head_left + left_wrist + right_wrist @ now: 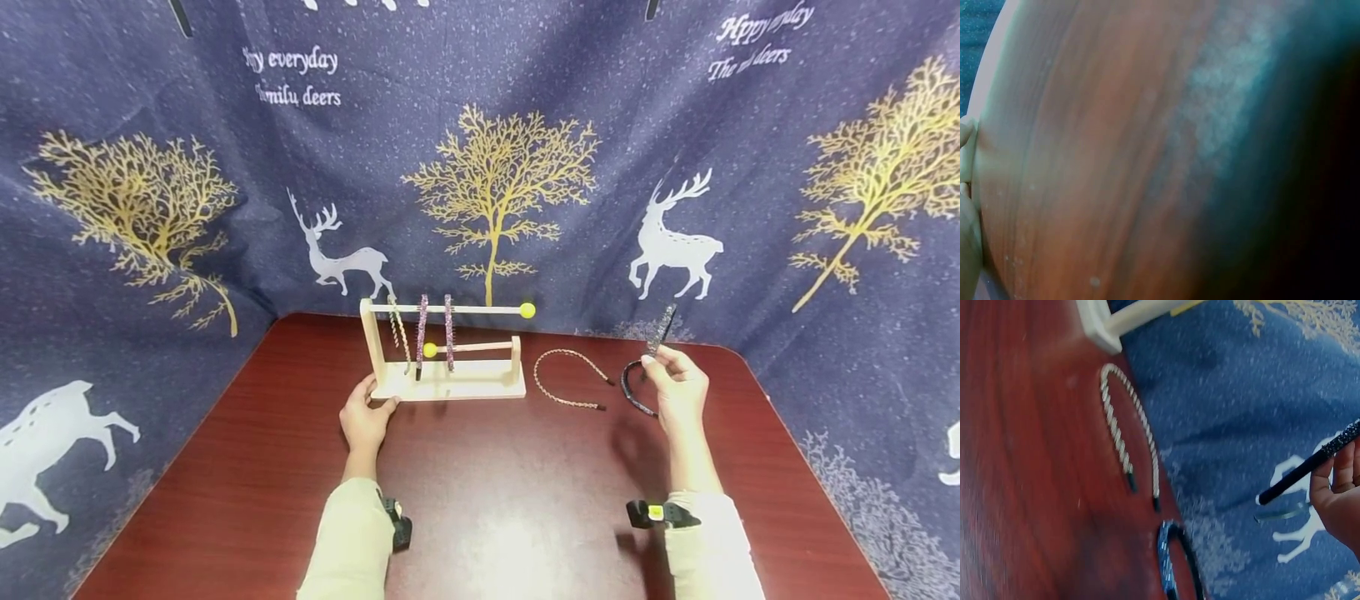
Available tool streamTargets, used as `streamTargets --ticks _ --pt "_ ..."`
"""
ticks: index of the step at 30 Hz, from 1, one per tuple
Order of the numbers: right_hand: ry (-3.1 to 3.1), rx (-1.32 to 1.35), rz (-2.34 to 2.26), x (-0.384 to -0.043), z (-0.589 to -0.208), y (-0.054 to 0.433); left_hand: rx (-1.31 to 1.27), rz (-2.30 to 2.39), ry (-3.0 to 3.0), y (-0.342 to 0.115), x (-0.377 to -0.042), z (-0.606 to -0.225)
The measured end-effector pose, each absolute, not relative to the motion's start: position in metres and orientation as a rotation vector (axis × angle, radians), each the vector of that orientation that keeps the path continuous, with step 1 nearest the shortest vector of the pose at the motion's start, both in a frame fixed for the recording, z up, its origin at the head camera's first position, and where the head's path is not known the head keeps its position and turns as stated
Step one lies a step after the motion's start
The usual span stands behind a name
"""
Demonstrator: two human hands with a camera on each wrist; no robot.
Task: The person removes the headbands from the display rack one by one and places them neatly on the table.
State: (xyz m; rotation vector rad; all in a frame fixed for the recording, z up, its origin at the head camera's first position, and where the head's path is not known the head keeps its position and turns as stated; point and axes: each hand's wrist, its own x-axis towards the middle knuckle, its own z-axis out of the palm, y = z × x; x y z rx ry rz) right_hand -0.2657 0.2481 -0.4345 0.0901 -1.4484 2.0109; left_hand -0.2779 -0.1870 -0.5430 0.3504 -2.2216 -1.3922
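Note:
A pale wooden headband stand (pixel 450 392) with two horizontal rods and yellow ball tips stands towards the back of the table. My left hand (pixel 365 421) grips the left end of its base, thumb along the front edge. In the left wrist view only a bit of that hand (pixel 969 240) shows. My right hand (pixel 681 392) pinches a dark glittery headband (pixel 660 327) above the table; the right wrist view shows its black end (pixel 1291 479). Below that hand lies a dark blue sparkly headband (pixel 637 402), partly hidden. Left of it lies a gold braided headband (pixel 556 353).
On the upper rod hang a gold braided headband (pixel 403 337) at the left and two purple glittery headbands, one (pixel 422 329) left of the other (pixel 449 325). The reddish-brown table (pixel 480 483) ends at a blue patterned curtain (pixel 465 225) behind.

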Motion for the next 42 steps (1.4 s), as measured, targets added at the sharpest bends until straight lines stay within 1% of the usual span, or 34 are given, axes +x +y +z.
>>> streamTargets --ticks 10,11,14,15,17,18,21,22,25,37,42 --pt "-1.574 0.029 1.931 -0.255 -0.447 0.28 0.35 -1.385 -2.23 -0.188 -0.278 -0.543" --pt "-1.581 0.068 1.933 -0.261 -0.46 0.293 0.351 -1.387 -2.229 -0.188 -0.278 -0.543" --pt "-1.642 0.07 1.897 -0.259 -0.467 0.304 0.351 -1.389 -2.227 -0.188 -0.279 -0.543" --pt "-1.647 0.118 1.92 -0.265 -0.482 0.317 0.349 -1.389 -2.225 -0.188 -0.279 -0.544" --pt "-1.717 0.109 1.85 -0.264 -0.488 0.327 0.345 -1.388 -2.223 -0.188 -0.279 -0.544" --pt "-1.771 0.047 1.797 -0.256 -0.477 0.321 0.344 -1.39 -2.223 -0.188 -0.279 -0.544" --pt "-1.919 -0.052 1.655 -0.251 -0.477 0.331 0.34 -1.394 -2.219 -0.188 -0.279 -0.544" --pt "-1.985 -0.134 1.563 -0.243 -0.464 0.326 0.338 -1.394 -2.218 -0.188 -0.279 -0.544" --pt "-2.114 -0.197 1.44 -0.239 -0.465 0.337 0.337 -1.394 -2.207 -0.187 -0.279 -0.544" --pt "-2.374 -0.221 1.071 -0.229 -0.475 0.364 0.354 -1.39 -2.207 -0.187 -0.28 -0.544" --pt "-2.452 -0.205 0.984 -0.226 -0.478 0.371 0.364 -1.395 -2.215 -0.188 -0.281 -0.544"
